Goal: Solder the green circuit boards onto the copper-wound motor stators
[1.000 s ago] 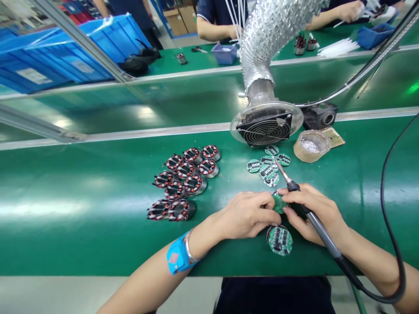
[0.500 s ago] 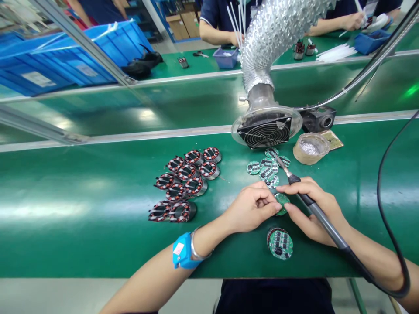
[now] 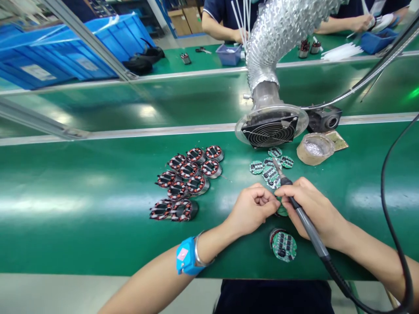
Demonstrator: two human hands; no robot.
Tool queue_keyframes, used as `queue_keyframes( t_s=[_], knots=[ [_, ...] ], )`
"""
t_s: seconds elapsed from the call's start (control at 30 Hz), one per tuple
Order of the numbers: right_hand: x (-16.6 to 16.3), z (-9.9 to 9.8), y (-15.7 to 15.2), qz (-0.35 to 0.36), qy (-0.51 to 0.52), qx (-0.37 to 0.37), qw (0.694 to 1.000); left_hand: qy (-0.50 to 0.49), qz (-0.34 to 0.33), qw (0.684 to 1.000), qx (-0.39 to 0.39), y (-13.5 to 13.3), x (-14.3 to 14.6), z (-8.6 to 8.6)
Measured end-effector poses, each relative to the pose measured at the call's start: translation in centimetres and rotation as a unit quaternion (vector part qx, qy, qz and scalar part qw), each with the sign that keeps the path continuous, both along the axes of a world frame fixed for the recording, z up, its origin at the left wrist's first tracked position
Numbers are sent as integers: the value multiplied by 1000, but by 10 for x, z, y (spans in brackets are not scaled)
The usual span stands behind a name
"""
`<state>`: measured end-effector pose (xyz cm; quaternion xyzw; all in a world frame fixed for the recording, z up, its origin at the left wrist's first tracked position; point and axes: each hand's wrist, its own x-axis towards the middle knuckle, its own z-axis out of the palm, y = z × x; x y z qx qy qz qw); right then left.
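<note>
My left hand (image 3: 251, 212) is curled, its fingertips pinching a small round green circuit board (image 3: 281, 211) just above the green bench. My right hand (image 3: 313, 208) pinches the same board from the other side while a soldering iron (image 3: 303, 218) lies through its grip, tip pointing up and away. A motor stator topped with a green board (image 3: 283, 245) lies just below my hands. Several loose round boards (image 3: 269, 166) lie beyond the iron's tip. A blue wrist strap is on my left wrist.
A cluster of several copper-wound stators (image 3: 187, 182) lies to the left. A fume fan (image 3: 271, 128) on a foil duct stands behind, with a solder pot (image 3: 314, 148) to its right. Other people's arms work at the far bench, near blue crates (image 3: 49, 56).
Both hands have drawn closer round the small board, which is now mostly hidden between the fingers. The soldering iron has tilted a little more upright. The view has shifted slightly.
</note>
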<state>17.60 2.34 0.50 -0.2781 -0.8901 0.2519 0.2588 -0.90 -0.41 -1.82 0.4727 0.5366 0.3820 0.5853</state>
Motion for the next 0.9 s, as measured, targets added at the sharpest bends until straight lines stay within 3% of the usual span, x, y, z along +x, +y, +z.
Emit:
queue_keyframes(
  t_s=[0.2,0.43,0.7,0.9],
  knots=[
    [6,14,0,-49,57,28,997,78,13,994,73,3,6,8],
    [28,40,-25,-82,94,33,992,110,-15,990,89,6,3,14],
    [19,43,-28,-48,77,30,995,114,-25,987,106,7,1,14],
    [19,49,-30,-74,35,65,995,122,-27,986,113,6,2,15]
  ],
)
